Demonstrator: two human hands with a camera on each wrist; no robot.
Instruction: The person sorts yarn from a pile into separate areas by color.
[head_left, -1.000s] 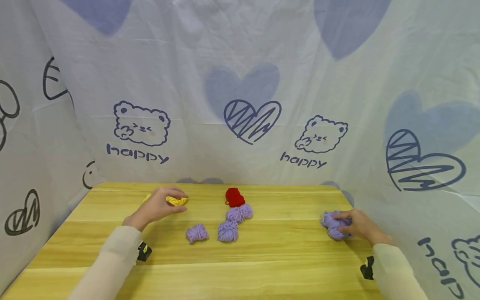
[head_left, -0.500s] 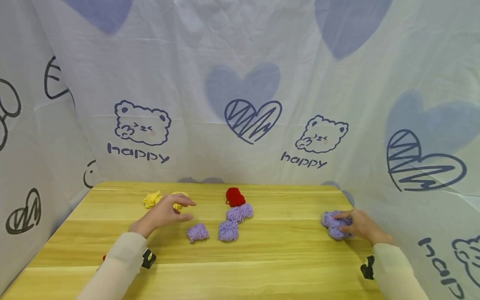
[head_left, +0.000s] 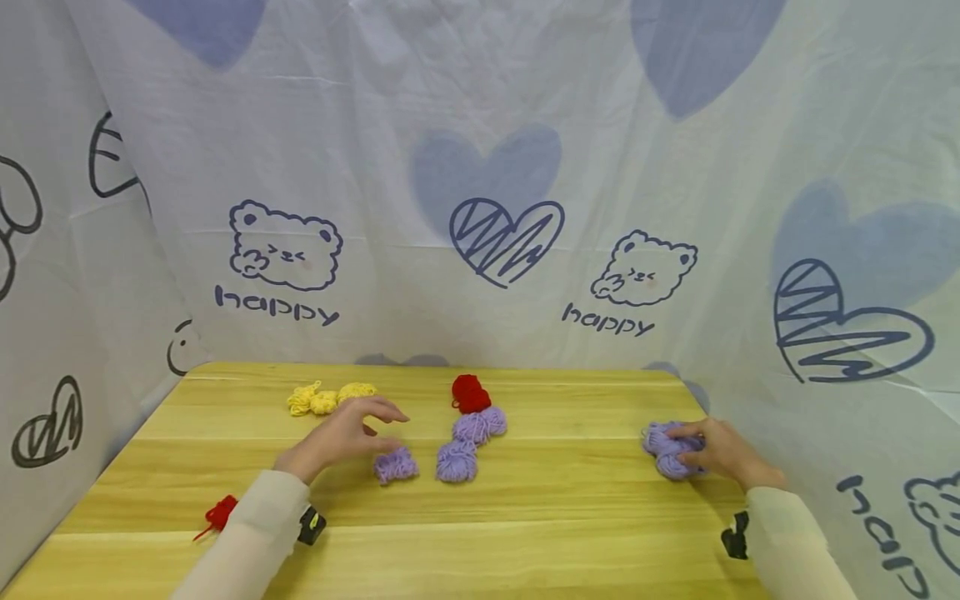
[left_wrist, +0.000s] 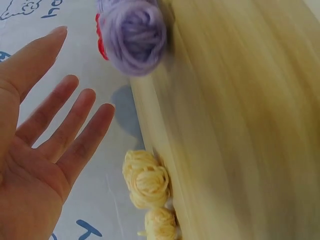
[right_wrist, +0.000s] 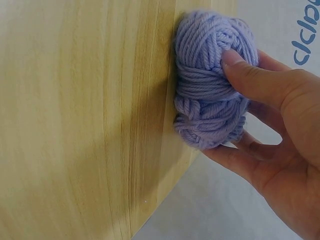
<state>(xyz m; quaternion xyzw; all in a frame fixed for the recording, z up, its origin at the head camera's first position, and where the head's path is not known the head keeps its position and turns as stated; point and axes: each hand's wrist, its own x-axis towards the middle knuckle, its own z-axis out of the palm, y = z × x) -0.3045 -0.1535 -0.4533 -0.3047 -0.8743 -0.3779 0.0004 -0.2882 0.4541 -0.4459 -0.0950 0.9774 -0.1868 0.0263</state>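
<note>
My left hand hovers above the table with thumb and fingers spread and nothing between them. Just beyond its thumb lies a small purple ball of yarn. Near the table's right edge, my right hand grips a larger purple ball of yarn. The right wrist view shows the thumb on top of that yarn and the fingers around its side. In the left wrist view the left palm faces the camera, with yellow yarn and purple yarn past the fingertips.
Mid-table, a red ball of yarn and two purple balls of yarn form a touching row. Yellow balls of yarn lie at the back left. Another red yarn is partly behind the left sleeve. A printed cloth hangs behind.
My left hand has moved right and toward me, away from the yellow yarn, uncovering it and the red yarn at left. The right hand has stayed on its purple yarn.
</note>
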